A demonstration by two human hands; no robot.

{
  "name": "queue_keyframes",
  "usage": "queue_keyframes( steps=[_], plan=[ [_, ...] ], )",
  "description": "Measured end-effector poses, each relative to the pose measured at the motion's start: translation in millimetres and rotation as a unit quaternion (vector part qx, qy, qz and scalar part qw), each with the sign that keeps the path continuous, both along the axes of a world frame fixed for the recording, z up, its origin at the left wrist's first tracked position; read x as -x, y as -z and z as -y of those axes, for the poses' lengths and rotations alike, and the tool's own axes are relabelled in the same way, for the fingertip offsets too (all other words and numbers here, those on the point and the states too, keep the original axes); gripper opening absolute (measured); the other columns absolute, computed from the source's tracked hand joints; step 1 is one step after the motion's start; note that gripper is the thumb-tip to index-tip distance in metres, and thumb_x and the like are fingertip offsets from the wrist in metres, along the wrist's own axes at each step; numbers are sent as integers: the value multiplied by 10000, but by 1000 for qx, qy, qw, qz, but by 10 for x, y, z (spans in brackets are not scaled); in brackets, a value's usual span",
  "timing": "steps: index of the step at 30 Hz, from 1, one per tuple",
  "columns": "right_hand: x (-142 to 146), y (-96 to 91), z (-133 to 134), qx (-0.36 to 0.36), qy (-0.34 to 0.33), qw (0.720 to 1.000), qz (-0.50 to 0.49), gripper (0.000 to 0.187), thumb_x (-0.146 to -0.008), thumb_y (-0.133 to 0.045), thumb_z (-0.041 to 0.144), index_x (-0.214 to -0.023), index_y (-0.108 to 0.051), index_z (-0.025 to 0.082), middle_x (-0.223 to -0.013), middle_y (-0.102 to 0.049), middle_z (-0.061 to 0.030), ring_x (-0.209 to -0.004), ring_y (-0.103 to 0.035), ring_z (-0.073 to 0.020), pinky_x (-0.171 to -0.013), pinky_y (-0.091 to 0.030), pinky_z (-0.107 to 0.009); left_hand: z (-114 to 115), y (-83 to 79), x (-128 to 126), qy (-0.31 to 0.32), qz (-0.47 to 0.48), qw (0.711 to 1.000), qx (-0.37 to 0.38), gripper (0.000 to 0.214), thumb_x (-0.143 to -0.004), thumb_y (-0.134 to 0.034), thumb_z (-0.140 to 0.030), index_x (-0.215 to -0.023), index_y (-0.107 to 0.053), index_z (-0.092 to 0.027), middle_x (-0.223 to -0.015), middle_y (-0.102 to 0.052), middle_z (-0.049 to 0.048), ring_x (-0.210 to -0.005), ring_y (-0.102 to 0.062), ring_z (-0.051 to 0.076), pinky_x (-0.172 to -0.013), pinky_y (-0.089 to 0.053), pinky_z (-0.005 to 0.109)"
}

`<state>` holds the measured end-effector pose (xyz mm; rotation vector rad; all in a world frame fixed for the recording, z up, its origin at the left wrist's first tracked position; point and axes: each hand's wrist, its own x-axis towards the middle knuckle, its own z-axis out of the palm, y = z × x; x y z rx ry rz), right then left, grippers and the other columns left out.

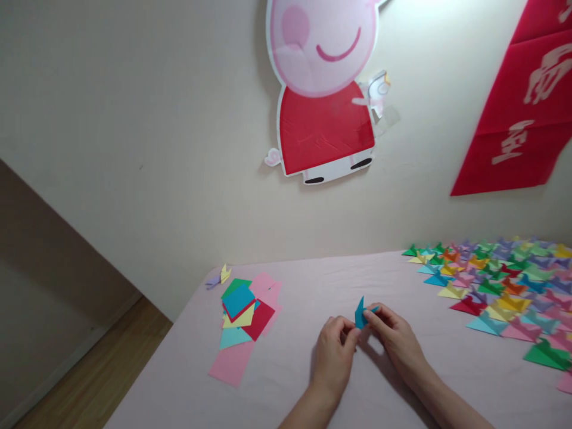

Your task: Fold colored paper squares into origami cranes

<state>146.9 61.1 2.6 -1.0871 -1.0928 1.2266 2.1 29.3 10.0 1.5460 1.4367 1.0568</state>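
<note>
A small blue origami crane (360, 313) is held up just above the pink cloth, its narrow points standing upright and out to the right. My left hand (333, 351) pinches its lower left edge between thumb and fingertips. From the right, my right hand (395, 338) grips the folded paper with thumb and forefinger. Fingers cover part of the crane's lower body. To the left lie loose paper squares, with a blue sheet (239, 301), a red sheet (260, 320) and a pink sheet (232, 363) among them.
Many coloured folded paper cranes (491, 288) stand in rows at the right. Two small folded pieces, one yellow (225, 274) and one purple (213, 282), lie at the far left corner. The table's pink cloth (179, 369) meets the wall; a cartoon pig cutout (326, 128) hangs there.
</note>
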Motion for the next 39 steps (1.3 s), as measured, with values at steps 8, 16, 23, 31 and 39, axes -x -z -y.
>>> queue_keyframes(
  steps=[8,16,23,31,39],
  plan=[
    [69,-19,-60,16,-16,999,-35,398,-652,-795,549,-669,-618,193,-643,-558,24,-626,-487,-149,-595,-413,-277,7,4,9,-8,-30,999,-13,89,-868,-592,-251,-794,-624,-212,-874,-631,27,-855,-563,200,-764,-400,299],
    [112,-95,-24,-5,-80,997,-14,386,-672,-780,564,-664,-643,203,-661,-598,4,-653,-538,-172,-616,-456,-299,17,-77,41,-54,20,997,-60,89,-887,-588,-240,-974,-602,-228,-993,-640,20,-936,-571,191,-824,-423,287],
    [101,-51,-36,-29,-48,998,-3,368,-690,-771,551,-693,-666,198,-741,-606,-9,-732,-548,-183,-672,-459,-301,-14,-1,43,-34,4,997,-68,102,-871,-568,-154,-931,-617,-221,-968,-634,20,-937,-578,188,-816,-432,295],
    [88,-5,-37,-8,-37,999,-35,357,-703,-768,542,-717,-666,200,-719,-606,-2,-713,-546,-172,-649,-463,-272,3,-54,31,-18,-17,997,-74,128,-849,-576,-115,-900,-615,-226,-950,-629,16,-926,-565,187,-818,-423,299],
    [112,-42,-17,-24,-71,997,17,371,-687,-771,548,-747,-666,197,-723,-619,-7,-706,-562,-180,-652,-485,-281,-13,-7,32,-51,37,993,-98,141,-855,-564,-100,-906,-577,-230,-917,-613,-5,-892,-563,171,-823,-427,291]
  ],
)
